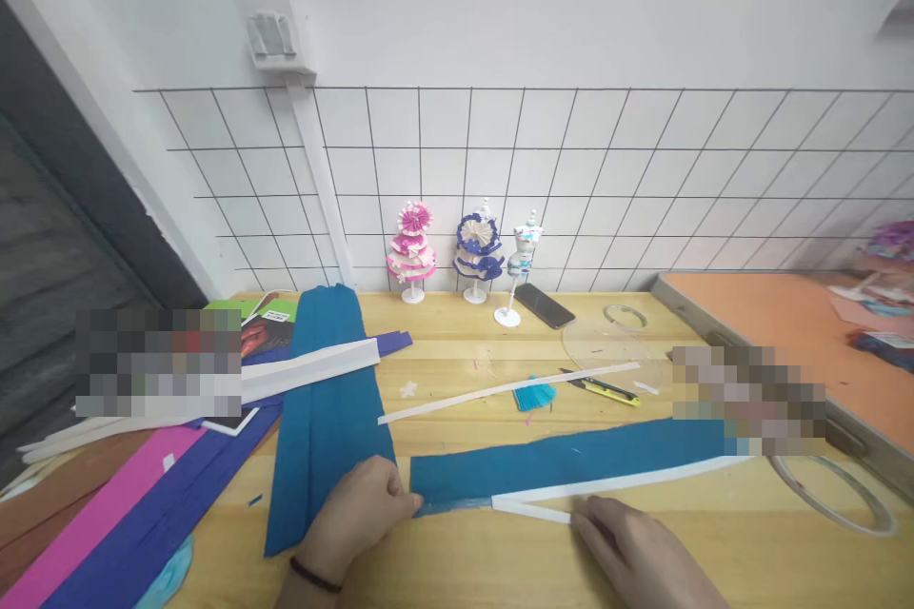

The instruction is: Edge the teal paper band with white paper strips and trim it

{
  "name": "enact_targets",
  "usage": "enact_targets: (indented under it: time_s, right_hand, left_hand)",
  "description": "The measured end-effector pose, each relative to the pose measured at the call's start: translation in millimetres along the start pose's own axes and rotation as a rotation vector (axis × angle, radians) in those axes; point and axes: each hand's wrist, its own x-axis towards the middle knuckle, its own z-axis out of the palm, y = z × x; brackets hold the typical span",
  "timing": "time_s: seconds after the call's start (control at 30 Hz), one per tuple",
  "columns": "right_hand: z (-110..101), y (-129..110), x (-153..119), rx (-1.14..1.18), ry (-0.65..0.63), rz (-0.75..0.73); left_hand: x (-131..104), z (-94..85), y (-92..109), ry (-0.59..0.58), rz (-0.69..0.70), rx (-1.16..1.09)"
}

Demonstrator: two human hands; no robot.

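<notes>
No text can be read for certain. A small white rectangular sticker (275,315) on a green and black printed packet (286,312) carries dark print too small to make out, and pale script-like marks on its dark part are also illegible. At the far right, a white paper label (894,340) on a dark bundle (875,343) is too blurred to read.

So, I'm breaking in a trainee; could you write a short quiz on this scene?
1. True or false: the left hand touches the left end of the blue strip that stretches to the right.
2. What does the right hand hold? a) a phone b) the end of a white strip c) a knife
3. How many small dress stands are on the wooden table?

Key: 1 true; 2 b; 3 three.
</notes>
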Motion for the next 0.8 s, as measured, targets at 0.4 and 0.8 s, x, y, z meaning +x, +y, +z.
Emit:
enact_targets:
  time_s: [0.4, 0.8]
  right_hand:
    - [-13, 62, -16, -0.012, 0.117, 0.151]
    - [-22, 101, -27, -0.032, 0.068, 0.300]
  left_hand:
    - [8, 1.9, 1, 0.032, 0.030, -0.046]
    - [11, 18.9, 32, 0.159, 0.525, 0.036]
